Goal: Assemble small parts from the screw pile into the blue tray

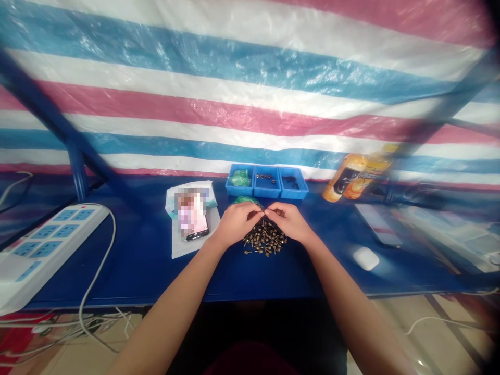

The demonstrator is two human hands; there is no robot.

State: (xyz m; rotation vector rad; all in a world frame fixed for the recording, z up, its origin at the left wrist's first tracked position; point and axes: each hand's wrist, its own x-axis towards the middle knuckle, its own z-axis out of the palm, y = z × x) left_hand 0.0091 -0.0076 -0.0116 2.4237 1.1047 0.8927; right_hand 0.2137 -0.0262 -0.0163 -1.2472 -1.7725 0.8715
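Note:
My left hand (236,224) and my right hand (291,221) meet at the fingertips just above a heap of small brass-and-dark metal fittings (265,238). Whether the fingertips pinch a fitting is hidden by the fingers. The heap lies on the blue table (156,271), partly under both hands, with a few pieces loose at its lower edge. A crumpled green plastic bag (242,200) shows just beyond my left hand. Farther on stands a blue three-compartment tray (266,182) holding green material and small dark parts.
A smartphone (195,219) lies on white packaging (175,200) at left. Beyond it are a white power strip (50,245) and its cable. At right are a white mouse (366,258), orange bottles (346,177) and a laptop (441,234). A striped tarp (250,104) hangs behind.

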